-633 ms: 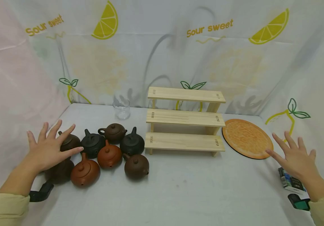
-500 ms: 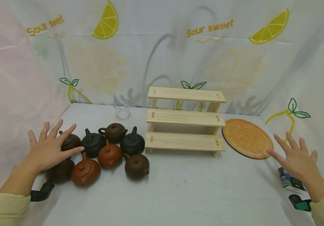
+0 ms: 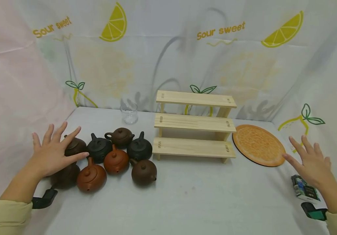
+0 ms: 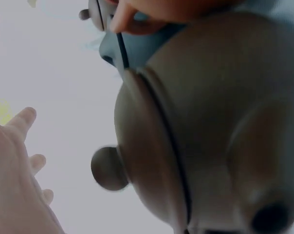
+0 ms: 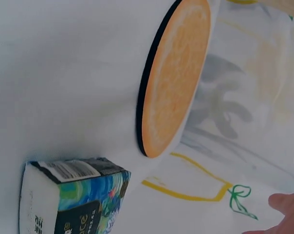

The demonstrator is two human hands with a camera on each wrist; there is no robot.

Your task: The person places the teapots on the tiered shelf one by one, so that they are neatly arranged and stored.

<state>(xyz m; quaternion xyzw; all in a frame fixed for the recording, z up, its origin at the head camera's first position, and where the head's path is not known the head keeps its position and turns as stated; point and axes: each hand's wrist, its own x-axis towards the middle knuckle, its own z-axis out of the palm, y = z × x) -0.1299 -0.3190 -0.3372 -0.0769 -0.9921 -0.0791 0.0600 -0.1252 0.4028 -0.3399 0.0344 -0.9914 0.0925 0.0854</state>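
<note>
In the head view my left hand (image 3: 53, 158) hovers with spread fingers over the left end of a group of teapots, holding nothing. Partly hidden beneath it is a dark brown teapot (image 3: 66, 177), and behind the fingers sits another brown teapot (image 3: 75, 147). A round brown teapot (image 4: 210, 122) with a knobbed lid fills much of the left wrist view. Beside these stand a reddish teapot (image 3: 91, 179), a second reddish teapot (image 3: 116, 161), two black ones and further brown ones. My right hand (image 3: 313, 164), fingers spread, hangs above a small printed packet (image 3: 305, 189), gripping nothing.
A three-step wooden rack (image 3: 194, 148) stands at mid-table. Right of it lies a round orange mat (image 3: 258, 145) with a dark edge. A clear glass (image 3: 129, 114) stands at the back left. Printed cloth (image 3: 168, 49) walls the table behind and at both sides.
The head view has shifted slightly, so the scene sits a little further right. My right hand has drifted slightly right and up. The teapots, rack and mat keep their places.
</note>
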